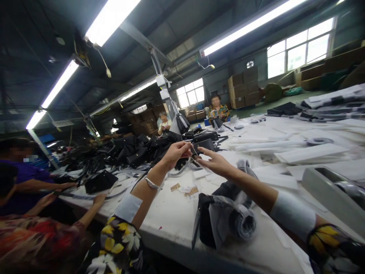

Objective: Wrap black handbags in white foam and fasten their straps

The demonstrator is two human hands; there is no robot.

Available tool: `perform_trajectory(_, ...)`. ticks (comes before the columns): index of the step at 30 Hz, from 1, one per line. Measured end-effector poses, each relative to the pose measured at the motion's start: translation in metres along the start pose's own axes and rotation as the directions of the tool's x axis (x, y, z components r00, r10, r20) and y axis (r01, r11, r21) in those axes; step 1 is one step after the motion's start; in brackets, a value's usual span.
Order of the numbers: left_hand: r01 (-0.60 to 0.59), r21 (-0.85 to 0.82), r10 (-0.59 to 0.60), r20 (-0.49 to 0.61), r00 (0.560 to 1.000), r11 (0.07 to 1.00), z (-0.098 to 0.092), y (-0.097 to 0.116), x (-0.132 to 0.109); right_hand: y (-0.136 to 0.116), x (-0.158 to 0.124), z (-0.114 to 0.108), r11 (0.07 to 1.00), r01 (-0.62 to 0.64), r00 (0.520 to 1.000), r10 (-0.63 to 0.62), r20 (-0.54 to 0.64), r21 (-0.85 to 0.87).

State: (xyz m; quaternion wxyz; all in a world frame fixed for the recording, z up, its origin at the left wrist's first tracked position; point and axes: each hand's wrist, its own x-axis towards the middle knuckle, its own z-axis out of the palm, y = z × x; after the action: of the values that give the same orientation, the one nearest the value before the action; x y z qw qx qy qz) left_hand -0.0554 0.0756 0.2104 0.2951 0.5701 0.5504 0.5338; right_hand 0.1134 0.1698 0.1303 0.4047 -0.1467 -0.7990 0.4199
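My left hand is raised over the table, thumb and fingers pinched together on a small thin, pale, clear-looking strip. My right hand is just right of it, its fingers stretched and apart, with the tips close to the strip's lower end. Whether they touch it is unclear. Below my hands, small brown cards in clear wrapping lie on the white table. Nearer my right forearm stands a black bag with a roll in clear wrapping against it.
Black bags are heaped at the left and back. White sheets cover the right side, near a grey tape dispenser. Co-workers sit at left, one in a purple shirt; another person sits across the table.
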Motion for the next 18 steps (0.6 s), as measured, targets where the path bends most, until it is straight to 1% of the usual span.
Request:
perform_trajectory(3, -0.015, -0.088, 0.019, 0.038, 0.999, 0.996, 0.015, 0.012, -0.012, -0.004, -0.011, 0.001, 0.984, 0.021, 0.989, -0.047, 0.141, 0.175)
perform_trajectory(4, -0.017, -0.114, 0.023, 0.048, 0.999, 0.993, 0.019, 0.015, -0.016, -0.006, -0.016, 0.002, 0.975, 0.029, 0.983, -0.068, 0.172, 0.219)
perform_trajectory(6, -0.019, -0.161, 0.028, 0.057, 0.998, 0.987, 0.025, 0.02, -0.022, -0.012, -0.025, 0.003, 0.964, 0.028, 0.977, -0.083, 0.199, 0.266)
perform_trajectory(9, -0.02, -0.216, 0.031, 0.047, 0.998, 0.976, 0.031, 0.028, -0.031, -0.019, -0.035, 0.006, 0.956, -0.016, 0.975, -0.051, 0.217, 0.293)
perform_trajectory(12, -0.03, -0.253, 0.035, 0.016, 0.999, 0.967, 0.034, 0.036, -0.039, -0.02, -0.041, 0.01, 0.951, -0.004, 0.971, -0.071, 0.23, 0.31)
perform_trajectory(16, -0.026, -0.357, 0.027, -0.001, 1.0, 0.934, 0.033, 0.048, -0.049, -0.016, -0.045, 0.019, 0.934, -0.016, 0.98, -0.056, 0.19, 0.357)
perform_trajectory(18, -0.011, -0.411, 0.005, -0.015, 1.0, 0.912, 0.032, 0.053, -0.054, -0.016, -0.048, 0.023, 0.937, -0.011, 0.987, -0.046, 0.153, 0.348)
